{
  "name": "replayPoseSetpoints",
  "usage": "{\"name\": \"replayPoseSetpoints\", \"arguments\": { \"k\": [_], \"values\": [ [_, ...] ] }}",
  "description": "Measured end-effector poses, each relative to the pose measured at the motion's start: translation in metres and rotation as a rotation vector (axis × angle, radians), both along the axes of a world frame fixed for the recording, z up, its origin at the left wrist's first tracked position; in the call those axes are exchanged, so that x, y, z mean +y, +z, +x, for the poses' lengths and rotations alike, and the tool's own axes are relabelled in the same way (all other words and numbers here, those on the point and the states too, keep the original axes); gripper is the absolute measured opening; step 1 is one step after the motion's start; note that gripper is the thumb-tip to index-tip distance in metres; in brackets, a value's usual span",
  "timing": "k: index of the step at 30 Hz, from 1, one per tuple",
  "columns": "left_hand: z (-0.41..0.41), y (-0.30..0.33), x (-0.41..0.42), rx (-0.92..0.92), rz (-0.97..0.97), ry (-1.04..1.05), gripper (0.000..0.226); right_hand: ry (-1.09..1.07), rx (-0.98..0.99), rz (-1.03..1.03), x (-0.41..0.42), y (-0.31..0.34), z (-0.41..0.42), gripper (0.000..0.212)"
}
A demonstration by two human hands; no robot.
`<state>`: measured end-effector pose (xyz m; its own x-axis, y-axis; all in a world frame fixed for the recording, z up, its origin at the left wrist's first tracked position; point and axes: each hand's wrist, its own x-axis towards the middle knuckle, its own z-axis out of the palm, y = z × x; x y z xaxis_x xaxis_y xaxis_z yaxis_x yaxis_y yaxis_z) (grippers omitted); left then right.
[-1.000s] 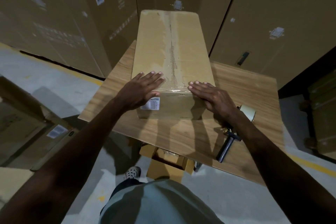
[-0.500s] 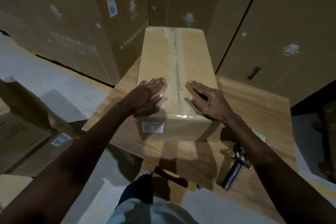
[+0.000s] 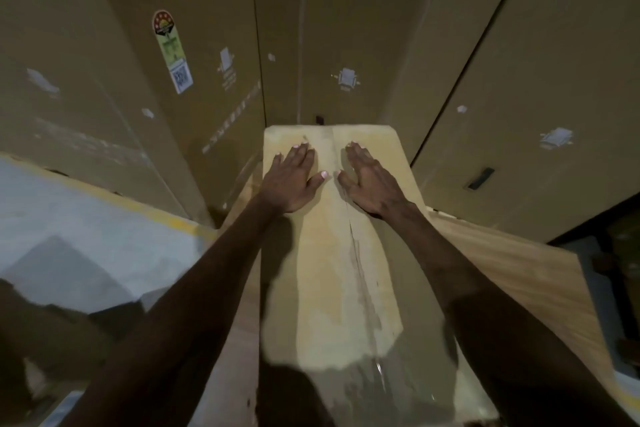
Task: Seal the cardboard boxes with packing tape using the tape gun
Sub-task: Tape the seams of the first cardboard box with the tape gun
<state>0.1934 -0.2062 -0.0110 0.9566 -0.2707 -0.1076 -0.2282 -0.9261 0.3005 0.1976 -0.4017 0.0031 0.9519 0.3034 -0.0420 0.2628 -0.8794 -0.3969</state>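
Head view: the box [image 3: 332,288] lies lengthwise on the table [image 3: 512,274], running from 6 toward 12 o'clock. Clear tape [image 3: 360,274] runs along its top seam. Left hand [image 3: 289,180] and right hand [image 3: 372,180] press flat, fingers straight, on either side of the seam near the far end. Tall cartons [image 3: 207,45] stand at 12 o'clock.

No text is legible; the sticker [image 3: 172,51] on the tall carton [image 3: 194,45] is blurred.
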Motion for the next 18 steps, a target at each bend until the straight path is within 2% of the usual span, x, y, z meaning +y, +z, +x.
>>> {"name": "replayPoseSetpoints", "arguments": {
  "k": [6,13,15,18],
  "values": [
    [0.060,-0.003,0.010,-0.043,0.013,0.043,0.072,0.053,-0.028,-0.082,0.028,-0.005,0.061,0.064],
    [0.068,-0.012,0.016,-0.097,0.028,0.108,0.074,0.118,-0.064,-0.144,0.036,-0.007,0.079,0.061],
    [0.066,-0.011,0.013,-0.110,0.031,0.149,0.077,0.130,-0.073,-0.166,0.025,-0.005,0.079,0.067],
    [0.063,-0.007,0.011,-0.090,0.013,0.221,0.084,0.078,-0.059,-0.209,-0.001,0.000,0.081,0.087]
  ]
}}
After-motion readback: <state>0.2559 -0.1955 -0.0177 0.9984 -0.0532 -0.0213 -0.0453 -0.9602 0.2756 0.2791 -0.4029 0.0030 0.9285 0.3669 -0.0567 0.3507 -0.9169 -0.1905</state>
